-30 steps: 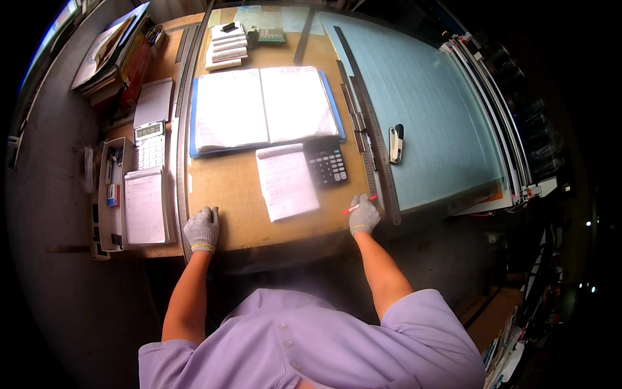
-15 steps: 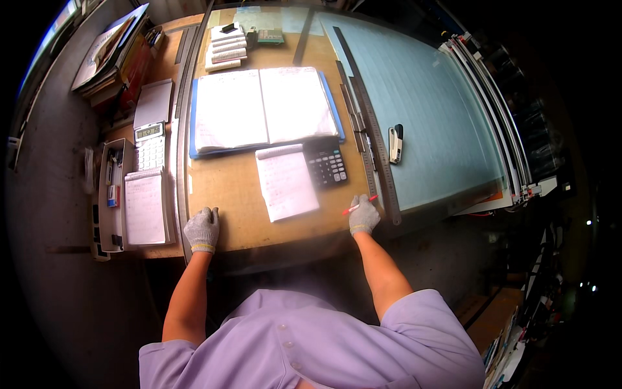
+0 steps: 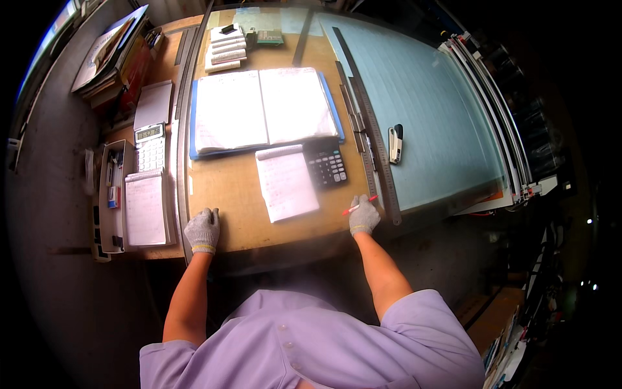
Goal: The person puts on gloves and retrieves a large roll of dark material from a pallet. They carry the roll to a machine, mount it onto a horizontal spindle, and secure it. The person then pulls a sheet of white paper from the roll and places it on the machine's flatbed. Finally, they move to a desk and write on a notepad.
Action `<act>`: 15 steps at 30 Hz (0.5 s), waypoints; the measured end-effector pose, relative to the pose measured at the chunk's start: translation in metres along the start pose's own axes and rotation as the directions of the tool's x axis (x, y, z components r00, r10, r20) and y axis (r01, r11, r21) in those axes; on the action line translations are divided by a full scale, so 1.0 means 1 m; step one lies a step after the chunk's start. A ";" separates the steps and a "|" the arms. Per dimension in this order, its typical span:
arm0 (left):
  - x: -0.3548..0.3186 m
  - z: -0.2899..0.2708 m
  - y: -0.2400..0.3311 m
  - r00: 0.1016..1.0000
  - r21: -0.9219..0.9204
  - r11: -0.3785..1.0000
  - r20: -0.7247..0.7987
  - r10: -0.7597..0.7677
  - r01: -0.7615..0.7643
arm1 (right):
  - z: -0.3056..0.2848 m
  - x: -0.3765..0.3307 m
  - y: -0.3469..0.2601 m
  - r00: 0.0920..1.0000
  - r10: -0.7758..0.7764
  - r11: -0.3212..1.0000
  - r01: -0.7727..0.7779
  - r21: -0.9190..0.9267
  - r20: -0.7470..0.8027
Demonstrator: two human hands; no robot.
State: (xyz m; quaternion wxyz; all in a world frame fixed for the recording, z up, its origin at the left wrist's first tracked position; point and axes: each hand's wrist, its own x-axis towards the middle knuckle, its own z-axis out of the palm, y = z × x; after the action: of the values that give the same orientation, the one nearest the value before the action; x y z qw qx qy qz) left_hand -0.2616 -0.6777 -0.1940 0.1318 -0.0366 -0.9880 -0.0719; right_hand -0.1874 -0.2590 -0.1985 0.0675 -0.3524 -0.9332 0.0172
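Resting both gloved hands on the near edge of the wooden desk (image 3: 246, 194). My right hand (image 3: 364, 217) is pinching a red pen (image 3: 358, 207), fingers closed around it, tip pointing left toward the notepad (image 3: 286, 183). My left hand (image 3: 203, 230) is lying flat, fingers together, pressing on the desk edge, holding nothing. Judging this as a pause between entries; writing next would be calling for bringing the pen left onto the notepad, just beside my right hand. Black calculator (image 3: 326, 164) is touching the notepad's far right corner. Farther off, an open blue binder (image 3: 264, 109) with white pages is lying flat. Right of it, long steel rulers (image 3: 366, 129), a stapler (image 3: 394, 142) on the pale green cutting mat (image 3: 427, 110). Far left: grey calculator (image 3: 150, 146), white pad (image 3: 145, 209), pen tray (image 3: 110, 194), stacked white label strips (image 3: 225, 52) at the far edge.
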 end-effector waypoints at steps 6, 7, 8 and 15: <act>0.000 0.000 0.001 1.000 -0.003 1.000 -0.004 -0.001 0.001 | 0.001 0.000 0.001 1.000 0.003 1.000 -0.003 0.006 -0.005; 0.000 -0.001 0.001 1.000 -0.004 1.000 -0.003 -0.003 0.003 | 0.001 0.000 0.001 1.000 0.004 1.000 -0.004 0.005 -0.006; 0.000 -0.001 0.001 1.000 -0.009 1.000 -0.007 0.001 -0.001 | 0.001 0.000 0.001 1.000 0.004 1.000 -0.004 0.005 -0.006; 0.000 -0.005 0.003 1.000 -0.009 1.000 0.009 -0.013 0.013 | -0.001 -0.001 0.000 1.000 0.002 1.000 -0.002 0.007 -0.006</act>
State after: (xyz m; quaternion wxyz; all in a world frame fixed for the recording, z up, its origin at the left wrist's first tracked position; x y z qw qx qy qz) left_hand -0.2604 -0.6754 -0.1890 0.1268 -0.0312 -0.9884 -0.0770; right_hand -0.1867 -0.2597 -0.1977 0.0713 -0.3533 -0.9326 0.0194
